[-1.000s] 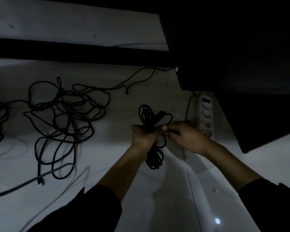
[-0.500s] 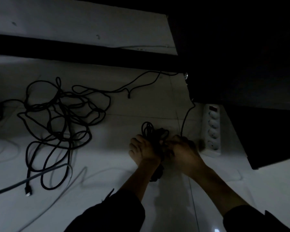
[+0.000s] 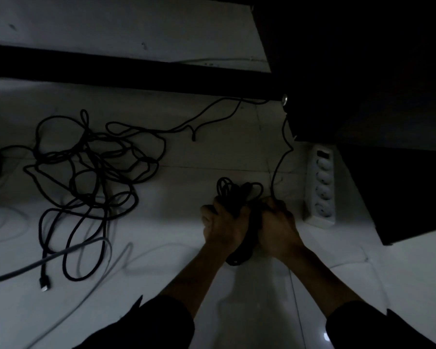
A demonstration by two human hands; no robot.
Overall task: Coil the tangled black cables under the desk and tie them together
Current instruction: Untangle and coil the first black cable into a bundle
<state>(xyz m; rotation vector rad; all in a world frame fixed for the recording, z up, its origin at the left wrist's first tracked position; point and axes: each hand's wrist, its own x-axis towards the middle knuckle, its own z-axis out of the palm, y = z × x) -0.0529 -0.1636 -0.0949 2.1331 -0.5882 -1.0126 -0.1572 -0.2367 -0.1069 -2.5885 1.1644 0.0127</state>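
Note:
A coiled black cable bundle (image 3: 237, 195) sits low over the white floor, gripped between both hands. My left hand (image 3: 223, 224) is closed around the bundle's left side. My right hand (image 3: 277, 227) is closed on its right side, where a thin black lead (image 3: 278, 165) runs up toward the dark desk. The bundle's lower loops (image 3: 239, 256) stick out below my wrists. A loose tangle of black cables (image 3: 86, 170) lies spread on the floor to the left, apart from my hands.
A white power strip (image 3: 321, 187) lies on the floor just right of my right hand. The dark desk body (image 3: 363, 71) looms at the upper right. A grey cable (image 3: 61, 255) and a black plug (image 3: 44, 283) lie at the lower left.
Both hands have come down toward the floor with the bundle and closed in tighter around it. My right hand now grips the bundle instead of pinching at its side.

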